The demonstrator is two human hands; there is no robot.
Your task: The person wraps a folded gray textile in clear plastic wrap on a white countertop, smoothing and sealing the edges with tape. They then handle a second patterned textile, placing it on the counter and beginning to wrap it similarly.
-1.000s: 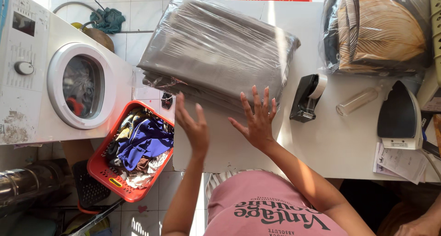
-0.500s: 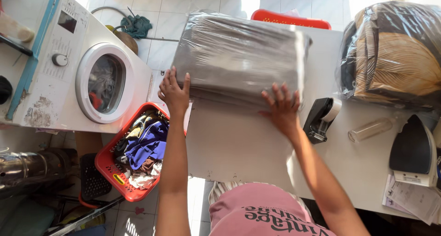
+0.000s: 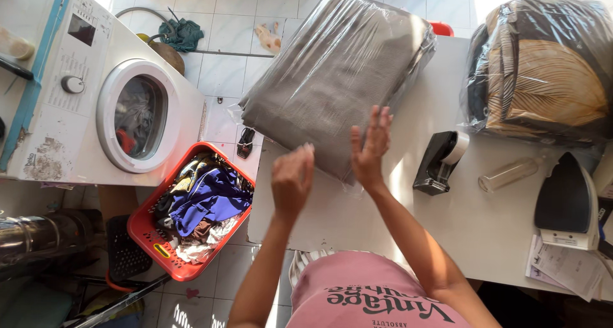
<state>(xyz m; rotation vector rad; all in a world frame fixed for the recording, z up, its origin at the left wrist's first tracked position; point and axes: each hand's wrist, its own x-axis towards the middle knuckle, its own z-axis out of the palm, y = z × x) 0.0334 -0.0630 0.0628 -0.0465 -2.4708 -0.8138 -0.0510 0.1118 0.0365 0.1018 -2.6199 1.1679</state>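
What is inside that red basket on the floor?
The red basket holds a loose heap of clothes: blue fabric on top, with yellow, white and brownish pieces around it. Whatever lies beneath that top layer is covered. The table's corner overlaps its right edge.

I note, right of the grip: tape dispenser, bottle, iron. Left, below table level: washer, red basket.
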